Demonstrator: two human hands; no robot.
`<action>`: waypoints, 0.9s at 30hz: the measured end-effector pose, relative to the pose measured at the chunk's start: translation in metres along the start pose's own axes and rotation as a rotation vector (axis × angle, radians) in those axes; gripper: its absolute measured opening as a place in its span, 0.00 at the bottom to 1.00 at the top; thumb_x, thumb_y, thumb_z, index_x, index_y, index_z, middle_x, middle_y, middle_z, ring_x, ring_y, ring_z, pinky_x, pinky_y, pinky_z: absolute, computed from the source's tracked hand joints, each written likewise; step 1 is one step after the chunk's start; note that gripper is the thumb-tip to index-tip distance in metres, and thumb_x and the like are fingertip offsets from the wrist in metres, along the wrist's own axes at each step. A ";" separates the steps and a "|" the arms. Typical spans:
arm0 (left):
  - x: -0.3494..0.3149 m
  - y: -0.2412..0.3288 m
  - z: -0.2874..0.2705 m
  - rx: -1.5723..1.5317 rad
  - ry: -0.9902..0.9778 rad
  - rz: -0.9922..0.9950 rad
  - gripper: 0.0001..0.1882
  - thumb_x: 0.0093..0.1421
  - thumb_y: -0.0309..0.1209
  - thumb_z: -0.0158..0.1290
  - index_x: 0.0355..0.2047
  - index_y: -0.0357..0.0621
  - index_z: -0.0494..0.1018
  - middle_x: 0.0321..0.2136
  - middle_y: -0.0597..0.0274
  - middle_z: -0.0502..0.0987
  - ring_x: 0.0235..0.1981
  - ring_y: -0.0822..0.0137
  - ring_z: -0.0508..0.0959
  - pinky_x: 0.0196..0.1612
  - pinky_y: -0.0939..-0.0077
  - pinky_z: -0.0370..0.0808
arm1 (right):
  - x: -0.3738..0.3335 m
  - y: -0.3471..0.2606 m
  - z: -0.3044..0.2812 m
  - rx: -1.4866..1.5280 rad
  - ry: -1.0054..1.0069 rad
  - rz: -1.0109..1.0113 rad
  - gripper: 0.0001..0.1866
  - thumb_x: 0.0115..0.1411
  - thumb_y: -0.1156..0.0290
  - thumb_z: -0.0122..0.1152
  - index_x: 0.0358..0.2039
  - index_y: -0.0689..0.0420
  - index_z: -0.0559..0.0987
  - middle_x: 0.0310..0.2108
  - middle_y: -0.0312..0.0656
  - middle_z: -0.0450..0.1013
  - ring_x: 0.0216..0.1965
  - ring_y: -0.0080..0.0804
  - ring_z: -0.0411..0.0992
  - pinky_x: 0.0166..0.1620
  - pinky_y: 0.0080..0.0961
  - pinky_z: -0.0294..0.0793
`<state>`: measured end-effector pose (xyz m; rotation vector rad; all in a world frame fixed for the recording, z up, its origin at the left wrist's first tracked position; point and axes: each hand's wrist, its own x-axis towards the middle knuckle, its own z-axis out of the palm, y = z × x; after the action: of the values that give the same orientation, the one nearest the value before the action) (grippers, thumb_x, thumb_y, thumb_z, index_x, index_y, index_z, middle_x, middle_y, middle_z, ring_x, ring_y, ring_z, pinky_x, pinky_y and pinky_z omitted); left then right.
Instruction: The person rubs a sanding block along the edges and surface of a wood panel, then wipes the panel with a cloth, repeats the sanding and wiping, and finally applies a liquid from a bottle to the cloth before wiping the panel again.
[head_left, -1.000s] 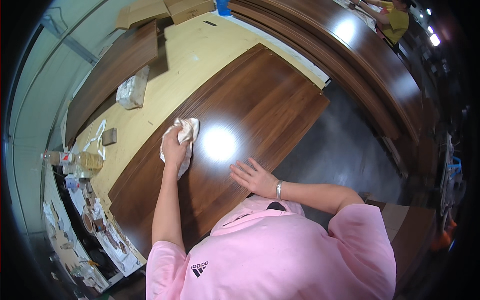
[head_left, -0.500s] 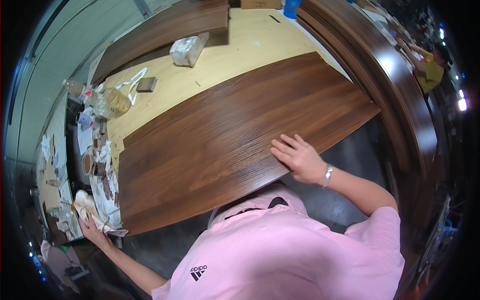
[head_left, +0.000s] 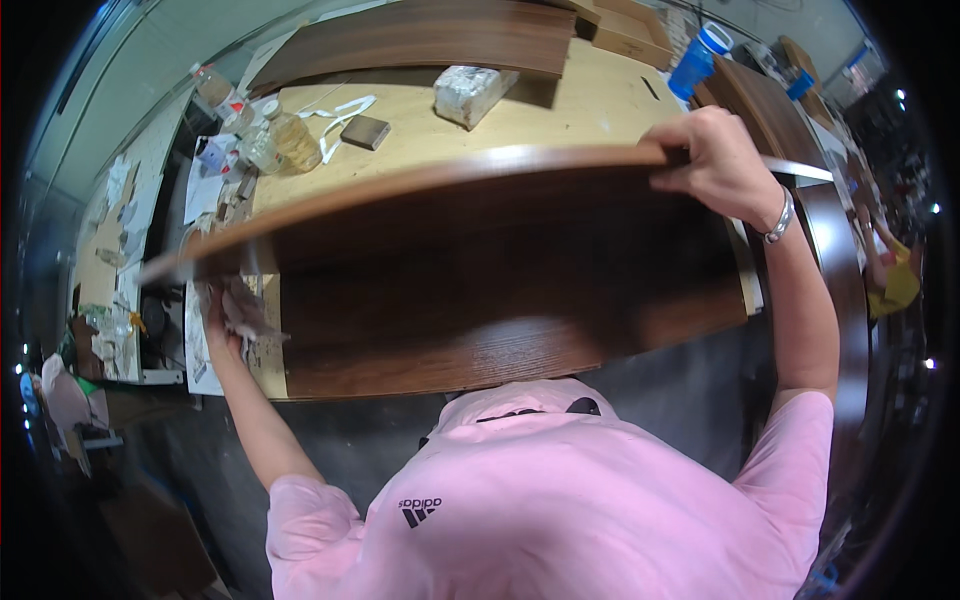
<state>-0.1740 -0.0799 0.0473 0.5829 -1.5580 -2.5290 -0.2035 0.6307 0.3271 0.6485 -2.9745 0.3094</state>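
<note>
A long brown wood-grain board [head_left: 440, 182] is raised and tilted, its long edge facing up and blurred by motion. My right hand [head_left: 724, 165] grips that edge near the right end, thumb and fingers closed round it. At the left end, my left hand [head_left: 217, 318] is closed on a stained white cloth [head_left: 248, 312], close under the board; its fingers are partly hidden, and whether they also bear the board is unclear. Below lies another brown board [head_left: 450, 372] on the yellowish tabletop [head_left: 400, 118], much of it in dark shadow.
Beyond the boards stand a wrapped white block [head_left: 470, 95], a small brown block [head_left: 366, 132], plastic bottles [head_left: 292, 138] and a blue bottle [head_left: 697, 62]. Another brown board [head_left: 430, 40] lies at the back. Stacked boards [head_left: 835, 250] rise on the right, with a person [head_left: 895, 280] beyond.
The upper board has gone from lying flat to raised and tilted. My right hand went from resting flat on it to gripping its edge. My left hand moved in under the left end with the cloth.
</note>
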 end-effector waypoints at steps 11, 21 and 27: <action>0.009 0.007 0.138 -0.062 0.260 0.408 0.15 0.61 0.44 0.61 0.38 0.48 0.74 0.24 0.69 0.76 0.23 0.71 0.77 0.28 0.73 0.75 | 0.074 0.060 0.049 -0.149 0.703 -0.243 0.23 0.55 0.51 0.68 0.25 0.60 0.73 0.22 0.47 0.70 0.26 0.47 0.71 0.29 0.35 0.67; -0.087 0.052 0.147 0.358 0.445 0.289 0.16 0.60 0.42 0.63 0.35 0.41 0.76 0.26 0.68 0.77 0.22 0.76 0.75 0.24 0.78 0.71 | 0.064 0.051 0.031 0.030 0.343 -0.088 0.26 0.61 0.51 0.61 0.20 0.62 0.69 0.15 0.48 0.61 0.18 0.42 0.62 0.25 0.35 0.60; -0.061 0.001 0.111 0.507 0.421 0.121 0.25 0.56 0.45 0.66 0.39 0.32 0.77 0.27 0.60 0.79 0.22 0.72 0.76 0.26 0.76 0.72 | 0.058 0.069 0.081 0.045 0.089 0.071 0.25 0.58 0.52 0.62 0.19 0.62 0.73 0.14 0.52 0.64 0.19 0.48 0.65 0.26 0.41 0.59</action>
<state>-0.1600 0.0303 0.1088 0.9636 -1.9758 -1.7611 -0.2884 0.6514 0.2430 0.5199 -2.9170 0.4001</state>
